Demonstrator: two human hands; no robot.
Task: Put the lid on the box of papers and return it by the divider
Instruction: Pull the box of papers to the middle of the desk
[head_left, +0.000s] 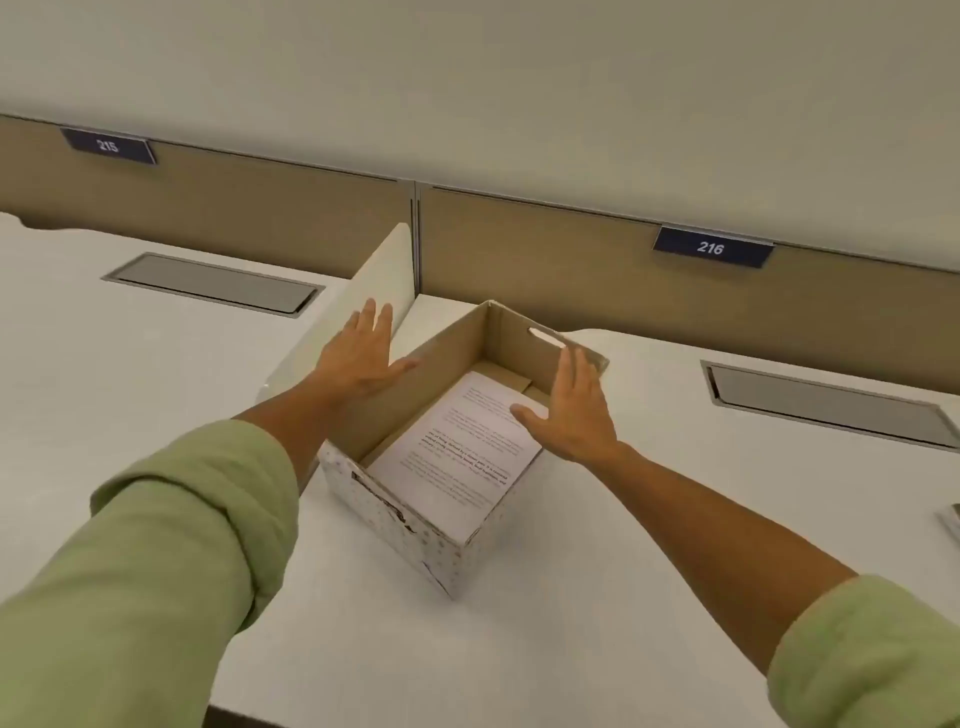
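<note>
An open cardboard box (415, 525), white with a dotted pattern outside and brown inside, stands on the white desk at an angle. Printed papers (457, 457) lie flat on its bottom. No lid is in view. The white divider (358, 296) rises just left of the box, between two desks. My left hand (358, 353) is flat with fingers apart at the box's left wall, between box and divider. My right hand (571, 410) is flat with fingers apart at the box's right wall. Neither hand grips anything.
A tan partition with number plates 215 (108, 146) and 216 (710, 248) runs along the back. Grey cable hatches (213, 283) (831, 405) are set into each desk. A small grey object (953, 525) shows at the right edge.
</note>
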